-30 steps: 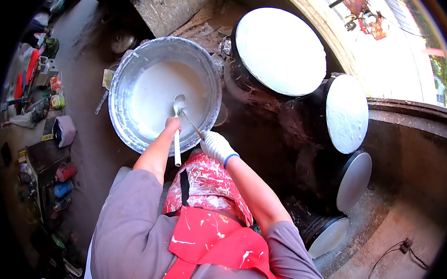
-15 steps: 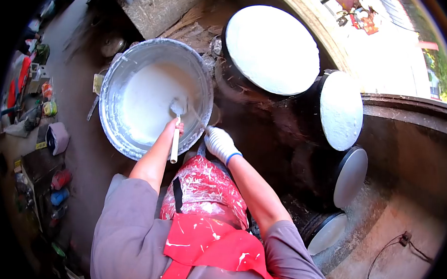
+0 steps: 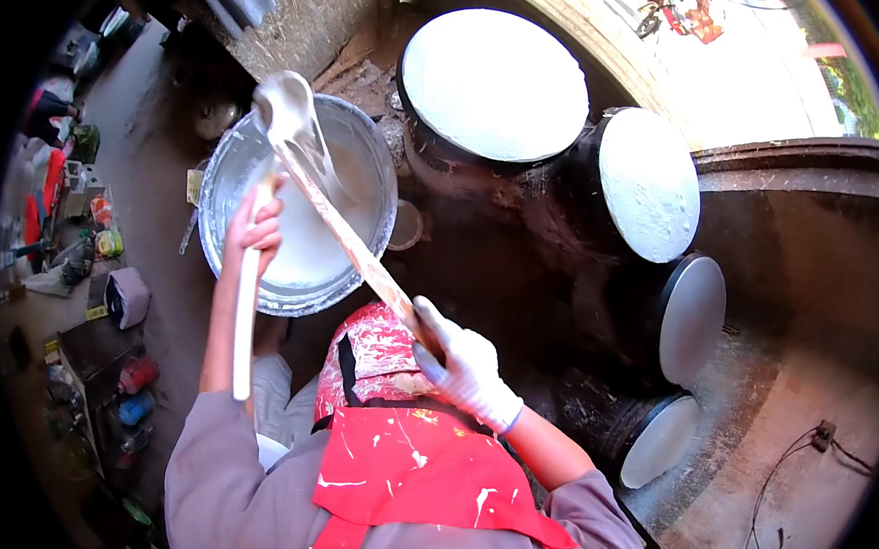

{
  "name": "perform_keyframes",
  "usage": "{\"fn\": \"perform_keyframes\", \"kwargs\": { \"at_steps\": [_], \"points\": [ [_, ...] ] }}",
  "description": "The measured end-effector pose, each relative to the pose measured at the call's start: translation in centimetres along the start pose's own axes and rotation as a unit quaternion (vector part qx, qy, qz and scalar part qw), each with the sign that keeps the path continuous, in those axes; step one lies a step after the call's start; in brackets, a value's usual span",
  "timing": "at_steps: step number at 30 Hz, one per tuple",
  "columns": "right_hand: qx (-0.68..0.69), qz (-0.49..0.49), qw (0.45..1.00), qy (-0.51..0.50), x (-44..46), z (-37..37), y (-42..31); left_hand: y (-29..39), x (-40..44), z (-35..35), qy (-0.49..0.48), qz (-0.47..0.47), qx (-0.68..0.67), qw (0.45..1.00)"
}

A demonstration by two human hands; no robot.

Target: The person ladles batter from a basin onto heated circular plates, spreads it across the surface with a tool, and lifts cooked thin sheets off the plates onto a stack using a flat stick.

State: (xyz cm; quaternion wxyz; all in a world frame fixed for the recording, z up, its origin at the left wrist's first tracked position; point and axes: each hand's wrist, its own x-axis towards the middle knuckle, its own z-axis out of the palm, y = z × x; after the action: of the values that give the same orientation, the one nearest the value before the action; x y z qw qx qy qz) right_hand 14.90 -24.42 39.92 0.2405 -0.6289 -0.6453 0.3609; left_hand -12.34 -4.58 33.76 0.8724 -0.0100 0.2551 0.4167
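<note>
The right hand, gloved, is closed around the lower end of a long ladle, whose wet head is lifted over the far side of a metal basin; the bare left hand is wrapped about a white handle held near upright at the basin's near-left edge. The upper end of that handle is blurred and overlapped, so what it carries is hard to make out. With so long a reach from a single low grip, the ladle could roll or dip in the glove and drip outside the rim, and because the two shafts pass close together, one could knock the other. A wet film on the bare palm, if there is any, would make the white handle apt to slip. White liquid lies in the basin, well below its rim, and splashes mark the red apron. Beyond, four dark, white-topped drums curve round on the right, near a bright opening; a cable crosses the paler floor at lower right, and clutter lines the left.
</note>
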Motion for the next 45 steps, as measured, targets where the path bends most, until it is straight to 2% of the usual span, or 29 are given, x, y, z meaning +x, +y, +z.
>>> {"fn": "perform_keyframes", "kwargs": {
  "at_steps": [3, 5, 9, 11, 12, 14, 17, 18, 20, 25, 28, 30, 31, 32, 34, 36, 37, 40, 42, 43, 44, 45],
  "points": [
    [0.075, -0.019, 0.995, 0.063, -2.8, -1.5, -0.6, 1.0, -4.0, 7.8, -0.064, 0.094, 0.125, 0.986],
    [0.103, -0.026, 0.991, 0.076, -4.0, -1.5, -0.4, 1.0, -4.8, 8.2, -0.082, 0.141, 0.163, 0.973],
    [0.181, -0.019, 0.978, 0.097, -4.2, -0.9, -1.0, -0.6, -0.7, -0.3, 0.092, 0.083, 0.119, 0.985],
    [0.192, 0.003, 0.976, 0.103, -4.4, -0.5, -1.0, -1.1, 2.0, -4.9, 0.18, 0.042, 0.12, 0.975],
    [0.204, 0.049, 0.974, 0.084, -4.8, -0.7, -1.1, -1.5, 2.6, -5.9, 0.224, 0.026, 0.125, 0.966],
    [0.226, 0.052, 0.967, 0.107, -5.5, -0.4, -0.6, -1.8, 1.1, -5.1, 0.207, 0.014, 0.09, 0.974],
    [0.214, 0.072, 0.965, 0.133, -7.0, -0.5, 0.4, -2.0, -3.1, -1.8, 0.052, 0.1, 0.096, 0.989],
    [0.223, 0.087, 0.959, 0.15, -7.4, -0.4, 0.5, -2.2, -4.2, -1.0, 0.034, 0.12, 0.105, 0.987],
    [0.26, 0.115, 0.948, 0.145, -7.7, -0.3, 0.5, -2.6, -4.4, -1.9, 0.074, 0.122, 0.112, 0.983],
    [0.323, 0.153, 0.924, 0.139, -7.2, 0.1, 1.5, -4.9, -1.5, -7.6, 0.096, 0.001, 0.002, 0.995],
    [0.295, 0.125, 0.936, 0.147, -6.2, 0.5, 1.7, -7.6, -1.9, -5.4, 0.104, -0.048, 0.013, 0.993],
    [0.298, 0.084, 0.943, 0.117, -4.8, 1.2, 1.5, -9.6, -2.0, -3.6, 0.088, -0.069, 0.032, 0.993],
    [0.294, 0.108, 0.947, 0.067, -4.0, 0.7, 0.6, -10.6, -1.9, -3.0, 0.061, -0.084, 0.015, 0.994],
    [0.368, 0.132, 0.92, 0.023, -3.3, 0.4, -0.2, -11.6, -1.8, -2.0, 0.036, -0.096, -0.002, 0.995],
    [0.467, 0.147, 0.871, -0.047, -1.8, 1.3, -0.1, -13.1, -2.1, 0.7, 0.044, -0.081, 0.015, 0.996],
    [0.523, 0.142, 0.837, -0.081, -0.2, 2.3, 0.0, -13.8, -2.2, 1.8, 0.079, -0.068, 0.022, 0.994],
    [0.517, 0.156, 0.838, -0.073, 0.2, 2.2, -0.5, -14.0, -2.2, 2.4, 0.069, -0.069, 0.029, 0.995],
    [0.615, 0.184, 0.752, -0.15, 0.1, 1.5, 0.5, -14.7, -2.4, 5.0, 0.031, -0.09, 0.065, 0.993],
    [0.502, 0.128, 0.842, -0.153, -0.6, 1.2, 2.7, -15.1, -1.3, 4.2, 0.024, -0.084, 0.163, 0.983],
    [0.193, -0.13, 0.971, 0.05, -1.0, -0.6, 3.9, -15.4, -1.0, 4.5, 0.014, -0.101, 0.152, 0.983],
    [0.142, -0.141, 0.971, 0.132, -2.6, -6.8, 1.2, -15.8, -1.0, 5.0, 0.004, -0.117, 0.14, 0.983],
    [0.408, -0.052, 0.905, 0.108, -4.2, -12.3, -1.3, -16.5, -1.1, 5.7, 0.0, -0.127, 0.134, 0.983]
  ]
}}
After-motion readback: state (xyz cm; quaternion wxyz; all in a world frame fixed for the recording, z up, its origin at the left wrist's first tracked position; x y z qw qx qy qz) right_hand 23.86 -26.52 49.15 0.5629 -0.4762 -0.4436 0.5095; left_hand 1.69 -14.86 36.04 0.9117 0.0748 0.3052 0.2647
